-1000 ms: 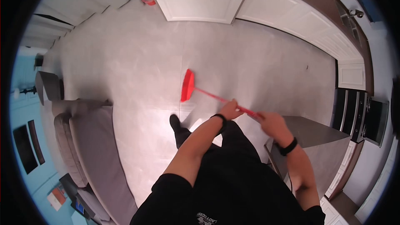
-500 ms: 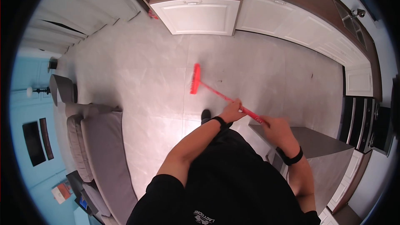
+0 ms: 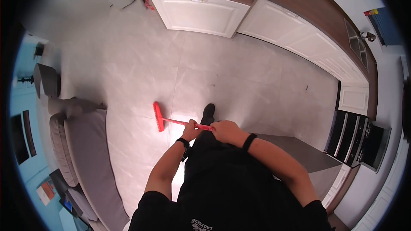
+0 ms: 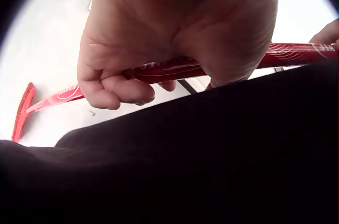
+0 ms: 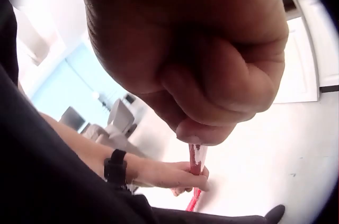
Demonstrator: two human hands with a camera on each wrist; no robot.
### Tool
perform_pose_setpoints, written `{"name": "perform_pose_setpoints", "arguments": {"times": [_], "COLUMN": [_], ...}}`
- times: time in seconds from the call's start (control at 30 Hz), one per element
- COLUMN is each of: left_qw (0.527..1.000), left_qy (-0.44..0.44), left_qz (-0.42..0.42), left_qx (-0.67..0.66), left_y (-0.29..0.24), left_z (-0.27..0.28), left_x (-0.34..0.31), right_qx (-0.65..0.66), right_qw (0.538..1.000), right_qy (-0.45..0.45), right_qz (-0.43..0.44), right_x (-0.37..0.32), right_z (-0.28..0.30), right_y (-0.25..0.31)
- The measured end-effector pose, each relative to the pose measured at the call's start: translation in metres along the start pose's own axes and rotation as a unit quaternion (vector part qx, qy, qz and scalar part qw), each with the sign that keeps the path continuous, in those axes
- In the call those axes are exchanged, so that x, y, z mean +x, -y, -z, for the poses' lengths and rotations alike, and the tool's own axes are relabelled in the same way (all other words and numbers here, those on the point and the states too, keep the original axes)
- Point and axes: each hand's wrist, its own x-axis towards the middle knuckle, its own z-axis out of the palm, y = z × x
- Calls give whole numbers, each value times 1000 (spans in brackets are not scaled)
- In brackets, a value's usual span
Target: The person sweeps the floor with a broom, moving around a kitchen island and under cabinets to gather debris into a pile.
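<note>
A red broom (image 3: pixel 159 116) has its bristled head on the pale floor, left of the person's feet in the head view. Its handle slants up to the right through both hands. The left hand (image 3: pixel 191 131) grips the handle partway along; in the left wrist view its fingers (image 4: pixel 127 89) curl around the red shaft (image 4: pixel 169 70). Higher up, the right hand (image 3: pixel 229 132) holds the handle near its top end. The right wrist view shows that right hand (image 5: pixel 212 75) in a fist, the shaft coming out below it toward the left hand (image 5: pixel 164 175).
A grey sofa (image 3: pixel 92 158) stands at the left, and a grey-topped counter (image 3: pixel 291 147) is close on the right. White cabinets (image 3: pixel 195 15) line the far side. Small dark bits (image 3: pixel 307 87) lie on the tiled floor (image 3: pixel 239 64). One dark shoe (image 3: pixel 208 111) is forward.
The broom head has swung left and closer to the body, from ahead of the feet. Both hands have moved left with the handle, which now lies flatter across the view.
</note>
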Motion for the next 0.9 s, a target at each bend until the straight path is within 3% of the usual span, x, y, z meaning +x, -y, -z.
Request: {"name": "perform_pose_setpoints", "arguments": {"times": [0.03,0.13,0.5,0.8,0.9], "left_qw": [1000,999,995,994,997], "left_qy": [18,37,92,105,65], "left_qz": [-3,9,25,-21,-34], "left_qx": [-22,-2,-43,-8,-2], "left_y": [6,2,-77,-159,-188], "left_z": [0,-2,-12,-79,-123], "left_x": [7,21,61,108,136], "right_qx": [-45,-59,-62,-70,-84], "right_qw": [998,998,997,997,996], "right_qy": [35,25,8,-7,7], "right_qz": [-13,-23,-38,-9,-7], "right_x": [9,15,7,-22,-31], "right_z": [0,7,75,131,157], "right_y": [3,1,-41,-139,-196]}}
